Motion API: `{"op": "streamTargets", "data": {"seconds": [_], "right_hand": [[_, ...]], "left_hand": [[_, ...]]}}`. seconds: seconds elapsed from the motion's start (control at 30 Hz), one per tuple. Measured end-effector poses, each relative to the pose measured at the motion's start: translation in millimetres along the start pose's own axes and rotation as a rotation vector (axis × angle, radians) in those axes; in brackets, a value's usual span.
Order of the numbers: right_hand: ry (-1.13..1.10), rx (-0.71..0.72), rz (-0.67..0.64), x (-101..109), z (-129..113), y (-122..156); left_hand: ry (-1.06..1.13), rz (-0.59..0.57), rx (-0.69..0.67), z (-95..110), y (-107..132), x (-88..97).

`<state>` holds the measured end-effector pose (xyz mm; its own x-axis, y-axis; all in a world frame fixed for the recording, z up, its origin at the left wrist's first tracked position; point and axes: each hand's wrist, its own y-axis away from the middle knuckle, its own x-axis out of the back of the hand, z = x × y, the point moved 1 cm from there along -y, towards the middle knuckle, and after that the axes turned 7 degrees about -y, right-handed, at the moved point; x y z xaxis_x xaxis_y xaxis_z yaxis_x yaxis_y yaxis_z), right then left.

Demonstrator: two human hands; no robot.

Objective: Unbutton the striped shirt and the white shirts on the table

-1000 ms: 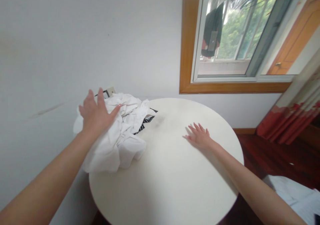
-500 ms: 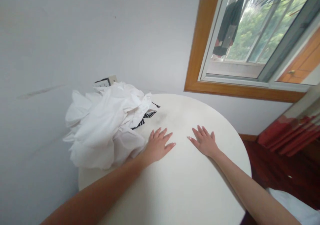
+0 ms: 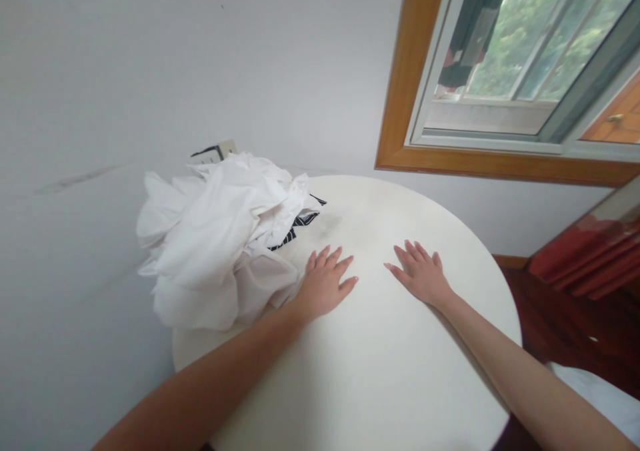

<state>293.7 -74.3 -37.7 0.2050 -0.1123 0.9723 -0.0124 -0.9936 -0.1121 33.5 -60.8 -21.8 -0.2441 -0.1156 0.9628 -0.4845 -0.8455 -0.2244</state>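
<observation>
My left hand (image 3: 326, 283) lies flat on the white round table (image 3: 370, 371), fingers spread, with nothing in it. Just left of it sits a crumpled heap of white cloth (image 3: 215, 237); whether the wrist touches its edge I cannot tell. Black-and-white striped pieces (image 3: 295, 231) poke out from under the heap's right side. My right hand (image 3: 420, 274) also rests palm down on the tabletop, fingers apart and holding nothing.
A pale wall (image 3: 75, 237) borders the table at the left and back. Behind the heap is a wall socket (image 3: 227, 147). A wood-framed window (image 3: 400, 154) is at upper right, a red curtain (image 3: 585, 257) at right. Something white (image 3: 595, 391) shows at lower right.
The view has shifted slightly, so the table and window sit a little higher and further right. Both hands stay flat on the table, and the cloth heap looks the same.
</observation>
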Motion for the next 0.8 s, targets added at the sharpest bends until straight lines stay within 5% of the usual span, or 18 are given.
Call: {"op": "streamTargets", "data": {"seconds": [0.8], "right_hand": [[0.022,-0.001,-0.016,2.9,-1.8,0.5]], "left_hand": [[-0.134,0.023,-0.024,-1.8,0.9,-4.6]]}}
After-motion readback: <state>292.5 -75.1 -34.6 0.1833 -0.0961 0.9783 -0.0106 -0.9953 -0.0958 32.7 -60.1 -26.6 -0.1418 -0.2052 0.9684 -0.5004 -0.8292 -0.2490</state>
